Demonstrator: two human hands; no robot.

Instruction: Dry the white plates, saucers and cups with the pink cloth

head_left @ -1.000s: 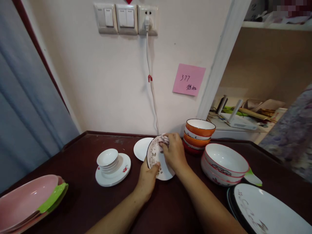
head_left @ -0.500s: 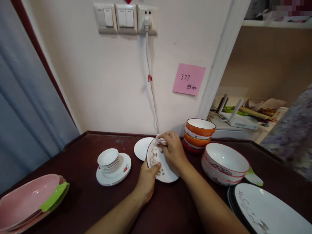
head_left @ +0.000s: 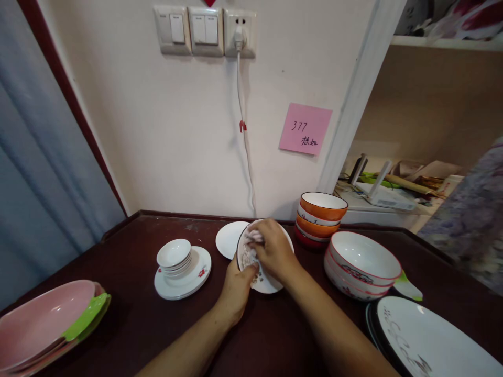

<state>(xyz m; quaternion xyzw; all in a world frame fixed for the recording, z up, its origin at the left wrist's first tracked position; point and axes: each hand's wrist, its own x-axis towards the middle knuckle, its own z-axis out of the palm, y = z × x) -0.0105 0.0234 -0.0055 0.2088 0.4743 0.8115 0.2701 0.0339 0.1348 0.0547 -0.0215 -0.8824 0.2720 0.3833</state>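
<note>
A white plate with a dark rim and brown floral print (head_left: 271, 280) is tilted up over the table in front of me. My left hand (head_left: 238, 285) grips its lower left edge, thumb lying on the face. Against the upper part of the plate, my right hand (head_left: 273, 248) presses a bunched pale cloth (head_left: 253, 238), its fingers closed round it. Part of the print is hidden by the hands. Just behind and to the left, another white plate (head_left: 228, 238) lies flat on the table.
Small white bowls (head_left: 174, 254) sit on flowered plates (head_left: 183, 293) to the left. Pink dishes (head_left: 47, 319) stand at far left. On the right are stacked orange and white bowls (head_left: 324, 209), larger red-rimmed bowls (head_left: 363, 256) and large oval plates (head_left: 436, 330). A cord (head_left: 245, 146) hangs down the wall.
My right hand has slid the cloth from the plate's top edge a little down and left across its face. My left hand keeps its hold on the plate.
</note>
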